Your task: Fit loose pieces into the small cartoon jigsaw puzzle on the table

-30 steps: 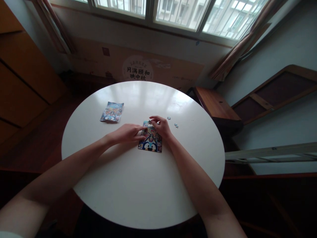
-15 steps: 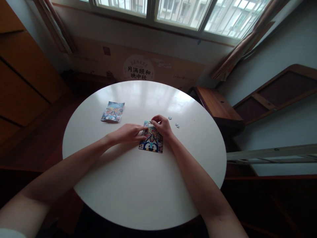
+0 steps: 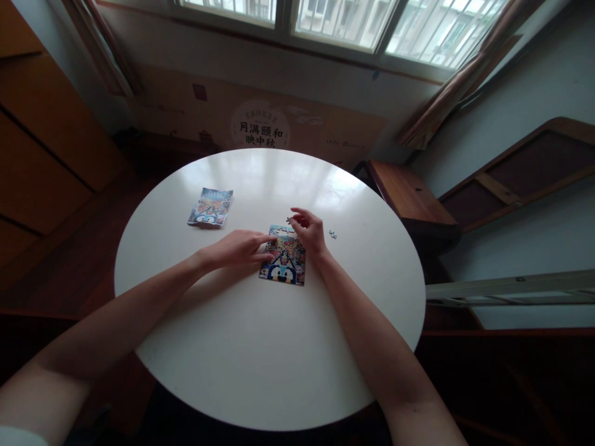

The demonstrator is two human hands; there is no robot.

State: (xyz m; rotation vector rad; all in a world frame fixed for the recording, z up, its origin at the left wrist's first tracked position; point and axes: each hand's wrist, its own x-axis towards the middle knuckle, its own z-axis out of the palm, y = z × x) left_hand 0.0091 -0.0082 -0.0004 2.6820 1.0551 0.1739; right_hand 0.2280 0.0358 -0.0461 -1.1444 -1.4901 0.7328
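Observation:
A colourful jigsaw puzzle [image 3: 286, 260] lies flat on the white table, showing a blue cartoon dog face at its near end. Gaps show along its far edge. My left hand [image 3: 244, 246] rests at the puzzle's left edge, fingers stretched out and apart, with fingertips on it. Just beyond the puzzle's far right corner, my right hand [image 3: 309, 230] pinches a small puzzle piece [image 3: 289, 220] between thumb and finger, raised a little off the puzzle. A loose puzzle piece [image 3: 333, 234] lies to the right of that hand.
On the round white table [image 3: 260, 359], a printed picture packet [image 3: 211, 207] lies at the far left. Past the table's right edge stands a wooden stool or bench [image 3: 409, 192]. A window [image 3: 344, 25] and a printed board [image 3: 186, 118] are beyond the far edge.
My right hand has lifted slightly away from the puzzle's far edge with the piece, uncovering the gap there. It now hides the nearer loose piece. My left hand has barely moved.

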